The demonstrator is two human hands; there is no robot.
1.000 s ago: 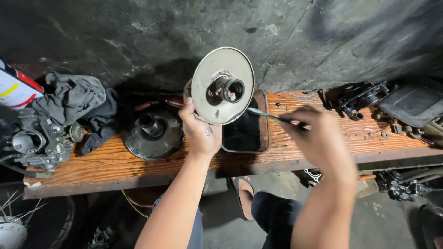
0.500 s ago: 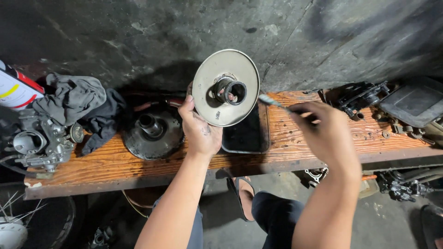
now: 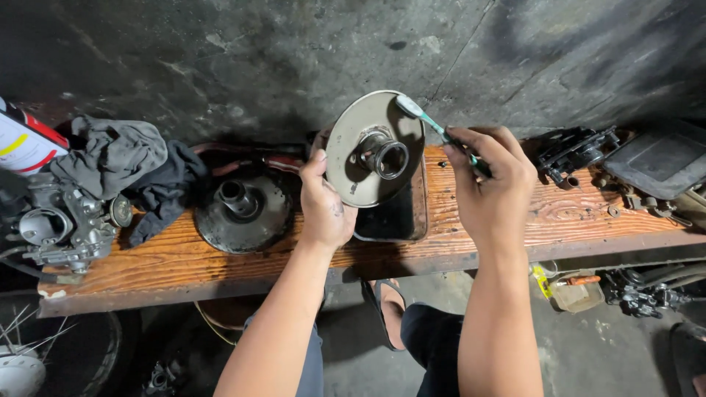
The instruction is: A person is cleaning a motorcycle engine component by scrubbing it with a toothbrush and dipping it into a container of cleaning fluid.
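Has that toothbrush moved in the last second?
Yes. The toothbrush rose from beside the dark tray to the metal disc rim's top.

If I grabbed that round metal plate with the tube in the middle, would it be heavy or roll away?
The round metal plate looks like solid metal, so probably heavy for its size. The left hand grips its rim. Set on edge, it might roll; laid flat, probably not. It looks stiff.

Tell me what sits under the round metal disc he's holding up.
Below the disc, held by the left hand, a dark rectangular tray rests on the wooden plank. The disc and hand cover most of the tray, so its contents cannot be seen.
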